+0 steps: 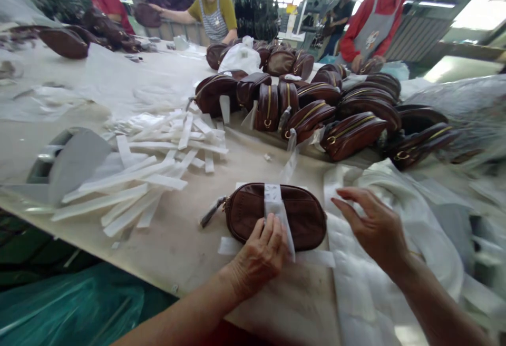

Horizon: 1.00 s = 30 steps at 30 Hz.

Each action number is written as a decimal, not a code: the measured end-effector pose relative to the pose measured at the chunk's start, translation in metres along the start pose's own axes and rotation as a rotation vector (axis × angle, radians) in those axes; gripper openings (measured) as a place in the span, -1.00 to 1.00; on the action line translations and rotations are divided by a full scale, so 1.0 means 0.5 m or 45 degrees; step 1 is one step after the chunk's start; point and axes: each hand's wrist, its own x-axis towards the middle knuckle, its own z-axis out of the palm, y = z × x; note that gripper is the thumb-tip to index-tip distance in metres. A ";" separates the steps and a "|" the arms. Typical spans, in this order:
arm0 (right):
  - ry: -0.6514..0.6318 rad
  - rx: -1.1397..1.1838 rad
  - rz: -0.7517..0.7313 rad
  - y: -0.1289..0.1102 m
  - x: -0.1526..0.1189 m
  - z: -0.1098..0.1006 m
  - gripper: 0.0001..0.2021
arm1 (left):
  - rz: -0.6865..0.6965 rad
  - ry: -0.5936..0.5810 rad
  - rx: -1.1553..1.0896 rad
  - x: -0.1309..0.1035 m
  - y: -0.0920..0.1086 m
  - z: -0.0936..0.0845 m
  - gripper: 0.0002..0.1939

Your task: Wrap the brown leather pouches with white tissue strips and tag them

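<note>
A dark brown oval zip pouch point(304, 217) lies flat on the table before me, its wrapped zipper pull point(211, 213) sticking out to the left. Across its middle runs a translucent white strip point(272, 193), with a loose end hanging past the lower edge. My left hand point(263, 248) rests on the front of the pouch, its bent fingers closed over this strip. To the right, my right hand point(373, 227) is raised beside the pouch without touching it; thumb and forefinger are apart with nothing seen between them. Another white strip point(320, 258) lies partly under the pouch.
Loose white strips point(138, 177) are heaped at left, by a grey holder point(79, 161). Several brown pouches point(353, 132) stand behind. White sheeting point(411, 214) covers the right side. Co-workers stand across the table, one in a red top point(367, 24). A green plastic bag point(79, 304) is below left.
</note>
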 end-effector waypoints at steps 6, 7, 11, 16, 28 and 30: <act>0.257 -0.579 0.560 0.138 -0.191 -0.208 -0.68 | 0.019 0.130 -0.032 -0.002 -0.009 0.007 -0.66; 0.242 -0.610 0.642 0.151 -0.221 -0.225 -0.65 | 0.039 0.138 -0.038 -0.002 -0.011 0.011 -0.67; 0.249 -0.641 0.820 0.167 -0.294 -0.241 -0.64 | 0.075 0.185 -0.032 0.000 -0.014 0.017 -0.67; 0.459 -0.569 1.031 0.166 -0.302 -0.264 -0.68 | 0.103 0.161 -0.003 -0.008 -0.017 0.015 -0.65; 0.411 0.175 1.234 0.215 -0.273 -0.267 -0.70 | 0.040 0.171 -0.101 -0.009 -0.011 0.019 -0.57; 0.496 0.185 1.218 0.214 -0.285 -0.272 -0.70 | 0.022 0.198 -0.118 -0.003 -0.007 0.012 -0.56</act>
